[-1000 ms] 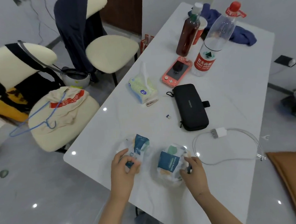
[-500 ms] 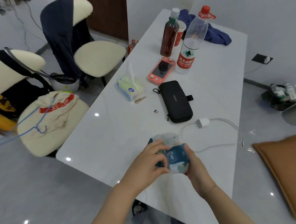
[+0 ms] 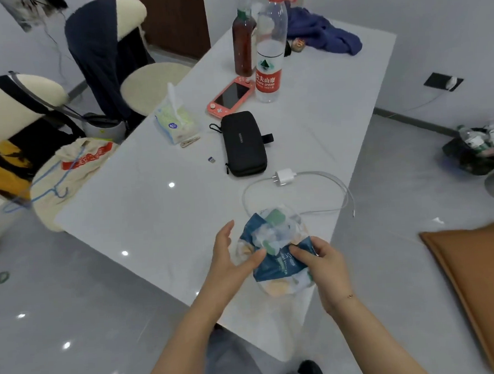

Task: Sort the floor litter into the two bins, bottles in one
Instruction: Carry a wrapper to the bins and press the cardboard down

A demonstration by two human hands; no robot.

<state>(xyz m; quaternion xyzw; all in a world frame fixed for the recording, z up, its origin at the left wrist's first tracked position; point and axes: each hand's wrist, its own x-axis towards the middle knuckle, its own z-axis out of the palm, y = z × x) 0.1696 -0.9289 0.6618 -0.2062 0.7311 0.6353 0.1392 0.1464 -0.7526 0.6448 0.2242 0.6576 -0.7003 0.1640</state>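
Since a moment ago the two wrappers (image 3: 275, 251) have been gathered into one bundle above the table (image 3: 142, 199) edge. The right hand (image 3: 321, 264) pinches it; the left hand (image 3: 230, 257), fingers spread, steadies it. Next, probably carry it to the non-bottle bin.

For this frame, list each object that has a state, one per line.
Crumpled blue-and-clear plastic wrappers: bunched together, gripped by right hand; left hand open beside them.
Clear water bottle, red cap: upright, capped.
Dark-liquid bottle: upright, capped.
Black zip case: closed.
White charger: unplugged.
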